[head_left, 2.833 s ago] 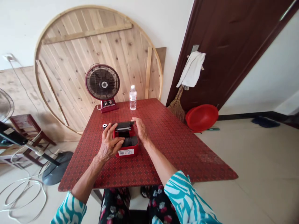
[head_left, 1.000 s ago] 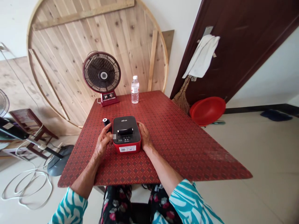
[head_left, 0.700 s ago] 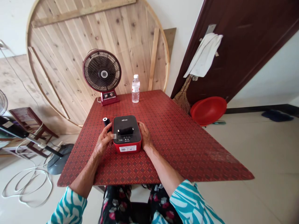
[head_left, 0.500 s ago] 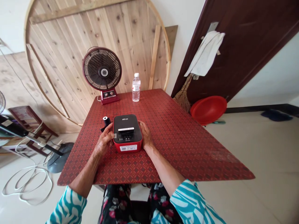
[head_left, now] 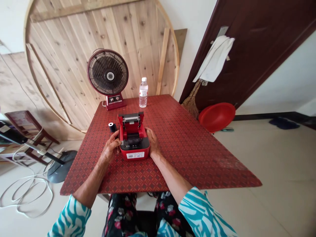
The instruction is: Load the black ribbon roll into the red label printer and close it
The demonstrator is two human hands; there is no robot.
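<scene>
A red label printer [head_left: 134, 146] sits on the red patterned table [head_left: 187, 154], its lid [head_left: 130, 119] raised upright at the back and its dark roll compartment showing. My left hand [head_left: 110, 148] grips the printer's left side, with a small pale tab at the fingertips. My right hand [head_left: 153, 142] holds the right side. A white sticker [head_left: 135, 155] marks the printer's front. A small black roll with a white core [head_left: 112, 127] stands on the table, just beyond my left fingers and apart from the printer.
A red desk fan [head_left: 108, 74] and a water bottle [head_left: 143, 92] stand at the table's far edge. Behind them leans a round wooden tabletop [head_left: 148, 49]. A red basin [head_left: 216, 117] and a broom [head_left: 191, 107] are on the floor at right.
The printer's lid, shut a moment ago, now stands open and upright. Both hands stay at the printer's sides. The view has shifted slightly.
</scene>
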